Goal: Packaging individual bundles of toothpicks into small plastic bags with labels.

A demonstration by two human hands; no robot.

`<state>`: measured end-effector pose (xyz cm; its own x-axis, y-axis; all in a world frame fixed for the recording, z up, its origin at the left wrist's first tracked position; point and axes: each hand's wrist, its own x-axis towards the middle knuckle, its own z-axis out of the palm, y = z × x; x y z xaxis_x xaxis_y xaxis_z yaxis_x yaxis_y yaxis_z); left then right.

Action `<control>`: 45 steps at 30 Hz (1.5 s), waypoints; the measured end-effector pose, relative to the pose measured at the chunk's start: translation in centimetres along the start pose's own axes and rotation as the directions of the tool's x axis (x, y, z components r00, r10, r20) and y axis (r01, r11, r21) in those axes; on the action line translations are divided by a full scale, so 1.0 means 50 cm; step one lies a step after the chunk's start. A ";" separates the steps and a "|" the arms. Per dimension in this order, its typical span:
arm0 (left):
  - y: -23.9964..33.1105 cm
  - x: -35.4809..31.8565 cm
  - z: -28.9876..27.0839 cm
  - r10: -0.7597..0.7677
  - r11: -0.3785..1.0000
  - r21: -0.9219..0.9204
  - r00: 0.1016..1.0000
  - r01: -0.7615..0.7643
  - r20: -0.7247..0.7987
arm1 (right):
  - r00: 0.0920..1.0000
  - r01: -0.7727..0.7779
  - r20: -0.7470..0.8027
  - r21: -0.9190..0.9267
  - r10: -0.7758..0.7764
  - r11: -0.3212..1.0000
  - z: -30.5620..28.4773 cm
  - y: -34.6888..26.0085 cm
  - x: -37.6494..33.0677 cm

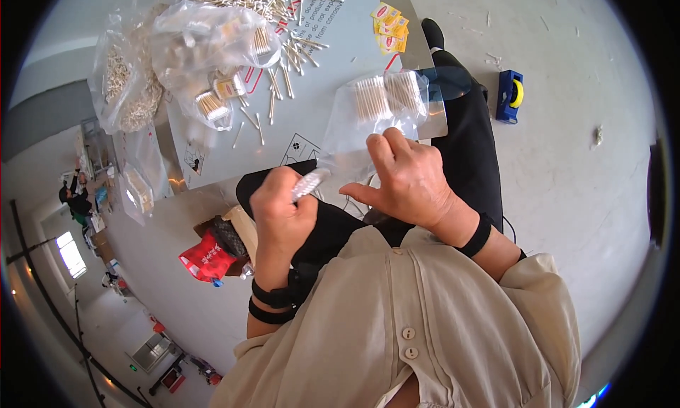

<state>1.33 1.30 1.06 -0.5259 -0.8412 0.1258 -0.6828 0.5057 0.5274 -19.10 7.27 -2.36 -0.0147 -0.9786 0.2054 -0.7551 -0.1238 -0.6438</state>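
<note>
My left hand (278, 204) is closed in a fist around a bundle of cotton swabs (309, 184), its white tips pointing out to the right. Just beyond, at the table's near edge, lies a clear plastic bag (340, 140) with two bundles of swabs (388, 96) side by side in its far end. My right hand (411, 178) rests over the bag's near part, its fingers bent down onto the film and its thumb stretched toward the left. The undersides of the right fingers are hidden.
Loose swabs (273, 89) and a large bag of packed swabs (205, 47) cover the grey table's (347, 36) far left. Yellow packets (390, 29) lie at its far edge. A blue tape dispenser (508, 96) stands right, on the floor; an open box (241, 231) sits lower left.
</note>
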 end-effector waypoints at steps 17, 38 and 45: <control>-0.022 -0.016 0.160 -0.186 0.800 -0.562 0.978 0.209 0.099 | 0.995 0.058 -0.079 -0.066 -0.064 0.996 0.041 0.002 0.000; -0.035 0.183 0.143 0.342 0.936 -0.270 0.767 -0.226 0.542 | 0.890 0.292 -0.442 0.362 -0.113 0.885 0.031 0.017 0.040; 0.024 0.179 0.108 0.254 0.871 -0.487 0.789 0.066 0.560 | 0.889 0.361 -0.451 0.576 -0.082 0.733 0.015 0.002 0.050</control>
<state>-6.93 -4.59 -1.72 -0.8720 -0.4282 -0.2372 -0.3819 0.2919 0.8769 -18.72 4.68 -2.48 -0.2468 -0.7851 0.5681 -0.1814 -0.5384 -0.8229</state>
